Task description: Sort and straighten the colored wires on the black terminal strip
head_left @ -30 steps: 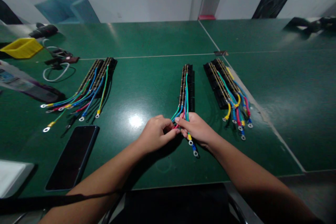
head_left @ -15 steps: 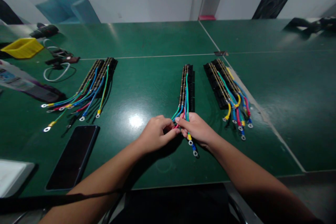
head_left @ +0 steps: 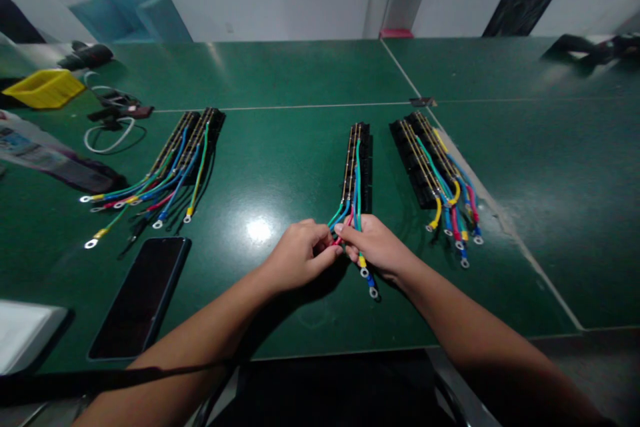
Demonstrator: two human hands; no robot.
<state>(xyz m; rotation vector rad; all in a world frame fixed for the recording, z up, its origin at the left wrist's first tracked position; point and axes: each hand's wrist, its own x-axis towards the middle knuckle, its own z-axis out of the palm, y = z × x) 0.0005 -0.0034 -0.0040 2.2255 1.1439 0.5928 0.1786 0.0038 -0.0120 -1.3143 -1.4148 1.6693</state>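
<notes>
A black terminal strip (head_left: pixel 359 163) lies in the middle of the green table (head_left: pixel 280 80), with coloured wires (head_left: pixel 354 197) running from it toward me. My left hand (head_left: pixel 296 255) is closed in a pinch on a red wire at the near end of the bundle. My right hand (head_left: pixel 379 247) is closed over the same wires from the right, fingertips meeting those of the left. Ring-lug wire ends (head_left: pixel 369 283) stick out below my right hand.
A second wired strip (head_left: pixel 425 157) lies to the right, and a pair of wired strips (head_left: pixel 187 143) to the left. A dark phone (head_left: pixel 143 293) lies at the near left, a yellow bin (head_left: pixel 44 88) and a white cable (head_left: pixel 105 137) at the far left.
</notes>
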